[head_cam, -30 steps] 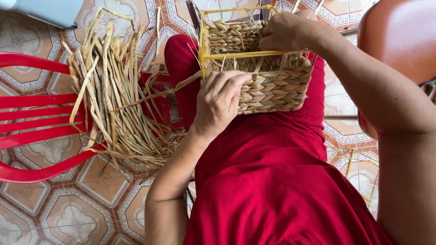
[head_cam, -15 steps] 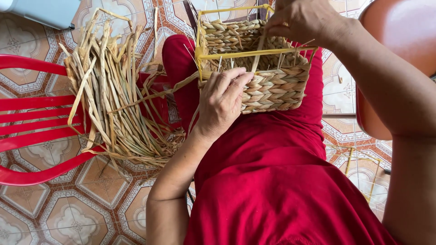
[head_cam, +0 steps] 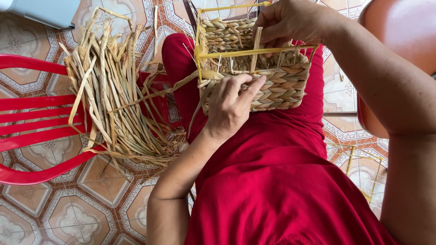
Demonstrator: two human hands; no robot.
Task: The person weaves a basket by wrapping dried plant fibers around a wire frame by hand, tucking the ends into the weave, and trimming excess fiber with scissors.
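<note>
A half-woven straw basket (head_cam: pixel 277 86) on a yellow wire frame (head_cam: pixel 254 52) rests on my lap, which is covered in red cloth. My left hand (head_cam: pixel 231 106) presses against the basket's near woven side, fingers gripping a straw strand at the rim. My right hand (head_cam: pixel 295 20) reaches over the far top of the frame and pinches an upright straw strand (head_cam: pixel 257 45) inside the basket. A loose strand trails from the basket's left corner toward the straw pile.
A bundle of dried straw strands (head_cam: pixel 113 95) lies on a red plastic chair (head_cam: pixel 32 113) to my left. An orange-brown chair (head_cam: pixel 404 41) stands at the right. Patterned floor tiles (head_cam: pixel 68 213) lie below. A pale blue object (head_cam: pixel 45 11) sits top left.
My right hand has moved a little up and left along the frame top and taken hold of an upright strand. My left hand stays on the basket's side.
</note>
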